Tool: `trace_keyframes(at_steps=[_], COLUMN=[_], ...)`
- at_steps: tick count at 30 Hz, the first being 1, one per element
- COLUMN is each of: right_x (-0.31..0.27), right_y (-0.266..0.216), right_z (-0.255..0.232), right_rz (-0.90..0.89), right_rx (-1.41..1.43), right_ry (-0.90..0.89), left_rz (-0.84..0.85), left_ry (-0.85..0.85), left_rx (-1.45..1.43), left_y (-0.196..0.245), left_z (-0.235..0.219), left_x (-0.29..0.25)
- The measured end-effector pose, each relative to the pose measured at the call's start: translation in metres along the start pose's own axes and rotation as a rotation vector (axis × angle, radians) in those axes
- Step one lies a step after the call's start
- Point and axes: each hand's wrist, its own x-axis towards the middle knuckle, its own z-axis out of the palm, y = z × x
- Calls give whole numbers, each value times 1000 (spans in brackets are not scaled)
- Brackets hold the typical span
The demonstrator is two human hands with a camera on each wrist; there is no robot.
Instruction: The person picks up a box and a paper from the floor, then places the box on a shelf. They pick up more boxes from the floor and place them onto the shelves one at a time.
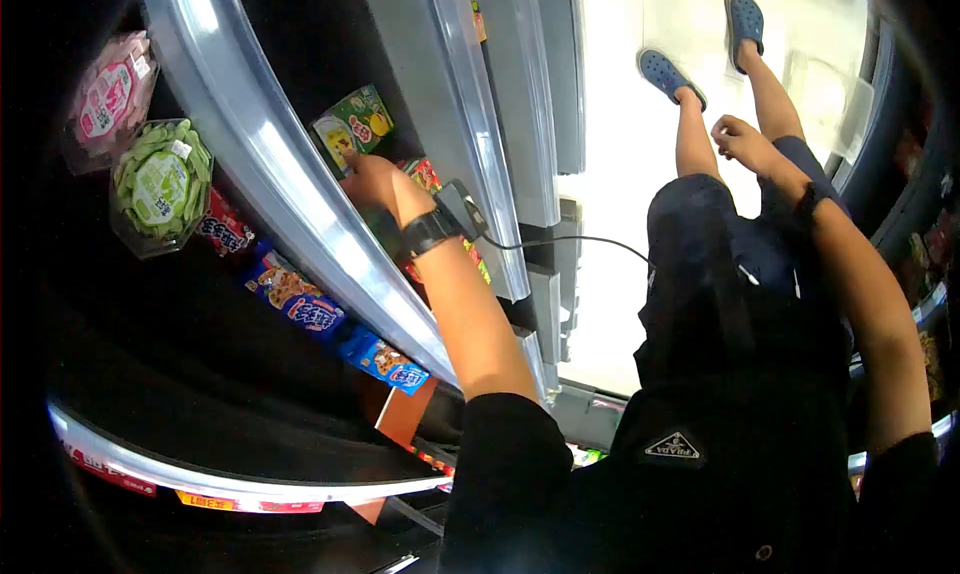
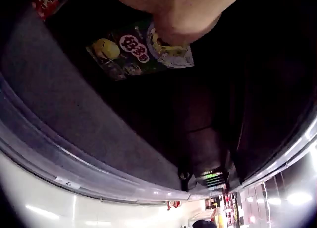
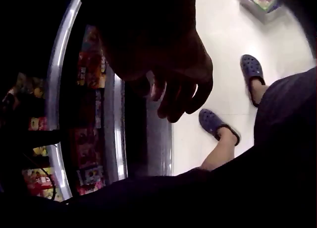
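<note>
My left hand reaches into a dark shelf, its fingers at the lower edge of a green snack box with yellow pictures. From the left wrist camera, a finger or thumb covers one corner of this green box, and the hand appears to pinch it there. Red snack packs sit beside that hand, partly behind the wrist. Away from the shelves, my right hand hangs with loosely curled fingers and holds nothing. The right wrist view shows the same hand dark over the white floor.
A clear shelf edge runs beside the left arm. Beyond it lie a tub of green snacks, a pink tub and blue cookie packs. A cable trails from the left wrist. Lower shelf edges stand near the legs.
</note>
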Motion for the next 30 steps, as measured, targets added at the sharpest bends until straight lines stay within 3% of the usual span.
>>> trace_keyframes(at_steps=[4, 5, 6, 8, 10, 13, 20, 24, 25, 28, 30], right_x=[-11, 0, -13, -13, -34, -39, -43, -55, -52, -51, -51], right_y=[1, 21, 17, 36, 23, 65, 102, 48, 56, 73, 75], right_z=[-63, -77, -83, -116, -120, -149, -177, -152, -158, -154, -152], right_rz=[89, 97, -36, 79, 85, 159, 49, 172, 156, 169, 203], right_rx=[115, 78, 248, 206, 123, -11, -142, -71, 46, -77, -113], right_ry=[89, 156, 165, 123, 175, 152, 127, 104, 30, 150, 133], left_rz=[24, 30, 25, 12, -12, -48, -75, -86, -85, -81, -77], left_ry=[-9, -3, 1, 11, 25, 37, 67, 71, 71, 71, 68], left_rx=[-24, -24, -5, -3, -16, -37, -53, -77, -82, -125, -157], left_y=[-18, -22, -29, -38, -47, -62, -86, -84, -81, -68, -57], left_z=[12, 13, 12, 13, 17, 21, 22, 25, 23, 16, 12], left_x=[27, 32, 38, 46, 53, 55, 56, 56, 55, 56, 50])
